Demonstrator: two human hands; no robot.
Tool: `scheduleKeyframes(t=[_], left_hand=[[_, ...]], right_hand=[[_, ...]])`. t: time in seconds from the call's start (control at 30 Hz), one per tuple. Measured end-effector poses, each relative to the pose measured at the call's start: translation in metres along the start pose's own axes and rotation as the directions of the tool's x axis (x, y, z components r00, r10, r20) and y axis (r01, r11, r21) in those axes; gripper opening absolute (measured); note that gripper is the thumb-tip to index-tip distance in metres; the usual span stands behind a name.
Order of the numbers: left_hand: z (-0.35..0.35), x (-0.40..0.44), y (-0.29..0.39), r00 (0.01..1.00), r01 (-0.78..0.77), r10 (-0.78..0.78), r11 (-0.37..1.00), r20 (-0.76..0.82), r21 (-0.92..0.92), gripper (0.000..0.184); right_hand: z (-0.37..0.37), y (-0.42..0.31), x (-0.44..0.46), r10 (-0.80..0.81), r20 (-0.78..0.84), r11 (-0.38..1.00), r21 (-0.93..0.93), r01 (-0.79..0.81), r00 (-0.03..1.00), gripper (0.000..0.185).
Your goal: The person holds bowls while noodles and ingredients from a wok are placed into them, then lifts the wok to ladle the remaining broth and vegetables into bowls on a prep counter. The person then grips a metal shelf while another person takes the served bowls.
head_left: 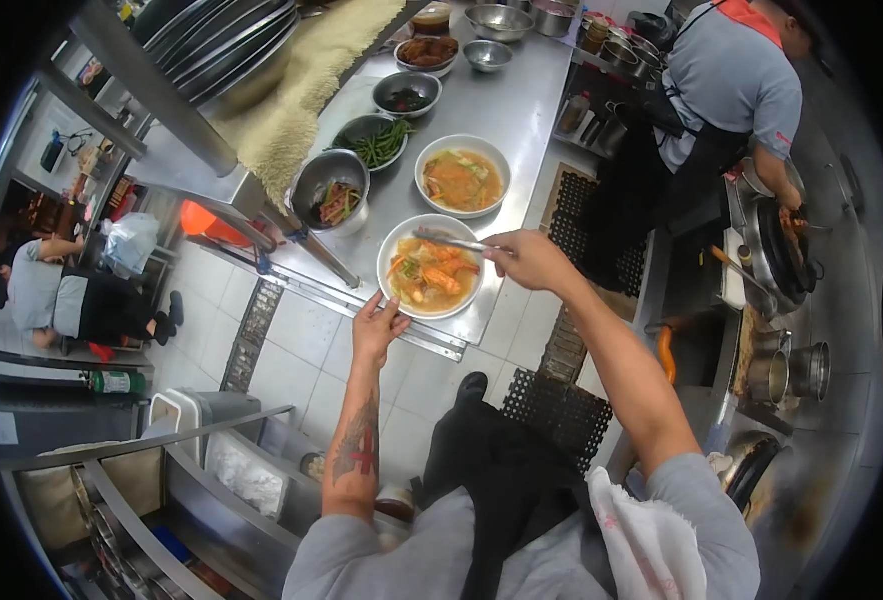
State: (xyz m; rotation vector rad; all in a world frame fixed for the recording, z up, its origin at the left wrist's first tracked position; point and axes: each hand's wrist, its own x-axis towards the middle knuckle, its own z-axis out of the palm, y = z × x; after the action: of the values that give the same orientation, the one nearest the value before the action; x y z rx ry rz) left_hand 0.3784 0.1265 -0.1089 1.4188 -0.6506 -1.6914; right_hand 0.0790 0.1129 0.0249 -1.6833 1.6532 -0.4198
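A white bowl (pixel 382 262) of orange soup with shrimp and vegetables (pixel 439 278) stands near the front corner of the steel table. At its lower left rim, my left hand (pixel 379 328) holds the edge with thumb and fingers. My right hand (pixel 529 260) is closed around metal tongs (pixel 451 239), whose tips reach over the food in the bowl. Just behind stands a second white bowl (pixel 506 178) with similar orange soup and greens. To the left, a tilted steel bowl (pixel 311 190) contains cut vegetables.
Bowls of green beans (pixel 379 145), dark greens (pixel 406 98) and brown food (pixel 426 52) line the steel table (pixel 521 100). A co-worker (pixel 731 80) works at a wok (pixel 781 250) on the right. Another person (pixel 51 290) is far left. Black mats (pixel 561 410) lie on the floor.
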Motion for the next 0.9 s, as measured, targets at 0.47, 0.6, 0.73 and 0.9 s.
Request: scheduleKeyframes(t=[0.47,0.6,0.73,0.9], left_hand=[[0.039,-0.039,0.083,0.778,-0.477,0.611,0.419,0.149,0.772,0.026],[0.001,-0.026,0.026,0.908,-0.321,0.393,0.431,0.144,0.844,0.046],[0.001,-0.029,0.019,0.898,-0.337,0.439,0.642,0.03,0.688,0.071],[0.005,-0.016,-0.008,0.987,-0.147,0.162,0.921,-0.012,0.362,0.054]], right_hand=[[-0.043,-0.052,-0.07,-0.17,-0.248,0.883,-0.467,0.036,0.954,0.025],[-0.061,-0.028,-0.102,0.052,-0.44,0.972,-0.184,-0.146,0.896,0.032],[-0.059,0.05,-0.162,0.144,-0.443,0.98,-0.059,-0.189,0.885,0.034],[-0.005,0.155,-0.26,0.451,-0.442,0.892,0.248,-0.377,0.775,0.036]])
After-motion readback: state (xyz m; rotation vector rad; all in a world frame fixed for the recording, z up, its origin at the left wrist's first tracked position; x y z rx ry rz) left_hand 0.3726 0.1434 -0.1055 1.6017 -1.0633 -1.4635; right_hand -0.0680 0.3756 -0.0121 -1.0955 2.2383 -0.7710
